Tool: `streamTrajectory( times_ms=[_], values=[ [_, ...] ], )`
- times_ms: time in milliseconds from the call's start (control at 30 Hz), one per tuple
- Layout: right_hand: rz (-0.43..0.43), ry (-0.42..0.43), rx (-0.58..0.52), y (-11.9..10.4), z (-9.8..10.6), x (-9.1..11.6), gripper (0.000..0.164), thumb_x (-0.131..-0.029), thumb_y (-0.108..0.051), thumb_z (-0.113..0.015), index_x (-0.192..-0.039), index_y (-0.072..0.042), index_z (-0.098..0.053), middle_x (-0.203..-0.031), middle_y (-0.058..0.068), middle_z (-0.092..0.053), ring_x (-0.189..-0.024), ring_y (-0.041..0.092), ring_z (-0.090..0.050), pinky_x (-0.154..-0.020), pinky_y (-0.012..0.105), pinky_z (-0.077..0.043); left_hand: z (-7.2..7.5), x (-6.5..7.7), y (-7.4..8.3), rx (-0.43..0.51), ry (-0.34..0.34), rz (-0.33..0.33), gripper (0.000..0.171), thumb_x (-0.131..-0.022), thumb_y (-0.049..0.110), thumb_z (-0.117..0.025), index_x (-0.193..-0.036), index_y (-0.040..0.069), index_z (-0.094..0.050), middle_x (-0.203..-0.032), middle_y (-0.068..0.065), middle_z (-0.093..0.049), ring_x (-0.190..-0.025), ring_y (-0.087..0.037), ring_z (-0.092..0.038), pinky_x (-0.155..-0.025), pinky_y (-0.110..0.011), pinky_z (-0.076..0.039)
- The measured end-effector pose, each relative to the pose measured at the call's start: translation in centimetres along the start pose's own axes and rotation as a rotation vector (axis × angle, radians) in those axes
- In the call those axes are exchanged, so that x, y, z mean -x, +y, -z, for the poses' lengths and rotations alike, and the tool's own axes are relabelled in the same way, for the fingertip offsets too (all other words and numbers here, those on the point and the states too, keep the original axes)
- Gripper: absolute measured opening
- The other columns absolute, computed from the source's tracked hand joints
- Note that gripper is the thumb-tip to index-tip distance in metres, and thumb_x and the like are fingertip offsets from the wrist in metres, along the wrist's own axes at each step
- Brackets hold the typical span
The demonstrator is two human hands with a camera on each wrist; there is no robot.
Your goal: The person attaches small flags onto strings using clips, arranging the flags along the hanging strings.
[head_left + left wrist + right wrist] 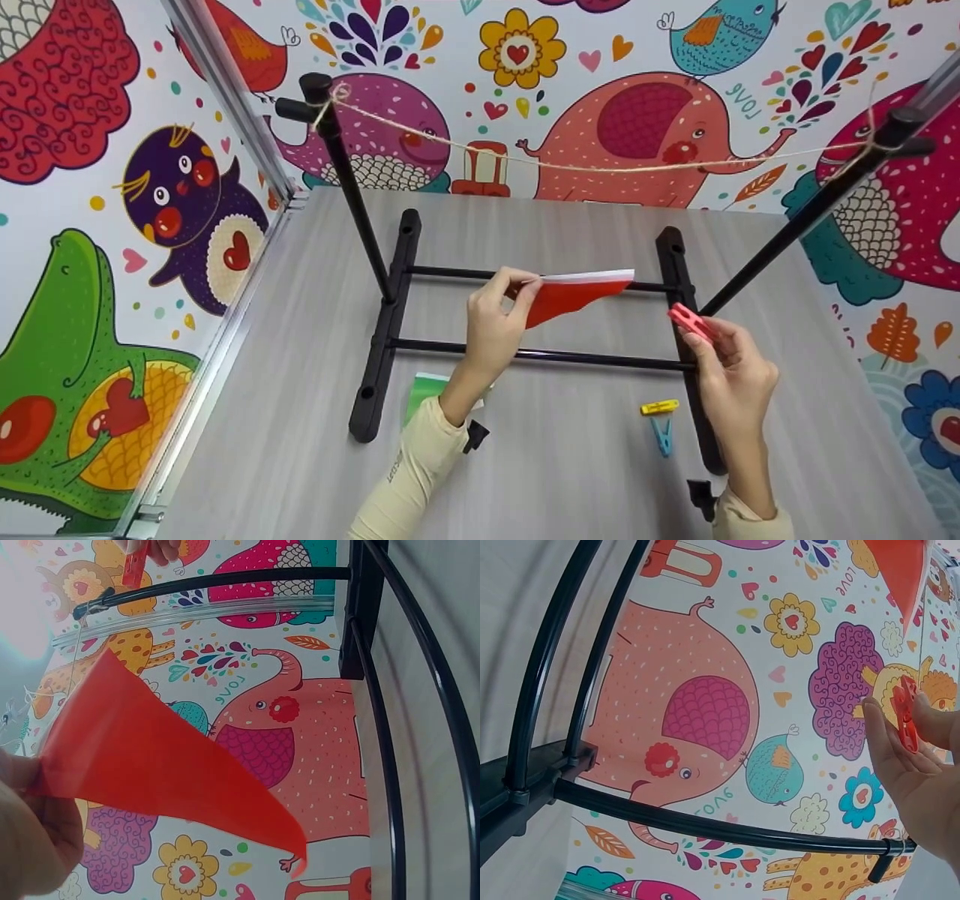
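Observation:
My left hand (493, 326) pinches a red triangular pennant (577, 294) by one end of its white-edged top, above the middle of a black frame. In the left wrist view the pennant (157, 742) spreads out from the fingers, its tip hanging free. To the right, my right hand (739, 375) holds a red clothespin (691, 322) between thumb and fingers, near the right post's foot. The right wrist view shows that clothespin (905, 716) too. Pennant and clothespin are apart. Above and beyond both hands, a thin string (600, 168) sags between the two posts, with nothing hanging on it.
The black stand has a left post (352, 195), a right post (802, 225) and crossbars (600, 359) low over the table (285, 450). A yellow clothespin (659, 407) and a blue clothespin (662, 437) lie by the right foot. Green pennant (424, 388) lies partly under my left forearm.

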State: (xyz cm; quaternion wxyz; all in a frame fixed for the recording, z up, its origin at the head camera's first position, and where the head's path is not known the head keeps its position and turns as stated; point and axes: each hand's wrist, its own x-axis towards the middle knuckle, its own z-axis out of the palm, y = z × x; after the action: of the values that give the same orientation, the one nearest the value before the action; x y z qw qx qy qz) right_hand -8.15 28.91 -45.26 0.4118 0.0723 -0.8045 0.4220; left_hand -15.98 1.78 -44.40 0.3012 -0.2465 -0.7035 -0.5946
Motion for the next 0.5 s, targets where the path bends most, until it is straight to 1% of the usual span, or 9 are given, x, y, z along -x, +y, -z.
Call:
streamTrajectory(
  times_ms=[300, 467, 500],
  values=[
    [-0.005, -0.059, -0.053, 0.09, 0.07, -0.34, 0.03, -0.082, 0.028, -0.068, -0.11, 0.019, -0.064, -0.098, 0.029, -0.074, -0.096, -0.004, -0.07, -0.079, 0.011, -0.052, -0.2, -0.27, 0.02, 0.015, -0.016, 0.008, 0.005, -0.097, 0.002, -0.071, -0.1, -0.001, -0.068, -0.089, -0.012, -0.073, -0.075, -0.023, -0.064, -0.067, -0.03, -0.058],
    [0.004, -0.056, -0.075, -0.15, 0.04, -0.63, 0.03, -0.082, 0.03, -0.066, -0.11, 0.019, -0.063, -0.096, 0.028, -0.074, -0.093, -0.004, -0.071, -0.078, 0.012, -0.053, -0.32, -0.55, 0.08, 0.026, -0.013, 0.0, 0.007, -0.099, 0.006, -0.07, -0.099, -0.001, -0.068, -0.089, -0.011, -0.073, -0.074, -0.023, -0.064, -0.064, -0.029, -0.057],
    [0.006, -0.05, -0.078, -0.22, 0.02, -0.67, 0.029, -0.082, 0.03, -0.066, -0.11, 0.019, -0.064, -0.095, 0.028, -0.074, -0.092, -0.003, -0.072, -0.075, 0.011, -0.053, -0.32, -0.59, 0.09, 0.027, -0.012, -0.001, 0.008, -0.099, 0.007, -0.069, -0.099, -0.001, -0.069, -0.089, -0.011, -0.073, -0.074, -0.023, -0.064, -0.064, -0.03, -0.057]
  ],
)
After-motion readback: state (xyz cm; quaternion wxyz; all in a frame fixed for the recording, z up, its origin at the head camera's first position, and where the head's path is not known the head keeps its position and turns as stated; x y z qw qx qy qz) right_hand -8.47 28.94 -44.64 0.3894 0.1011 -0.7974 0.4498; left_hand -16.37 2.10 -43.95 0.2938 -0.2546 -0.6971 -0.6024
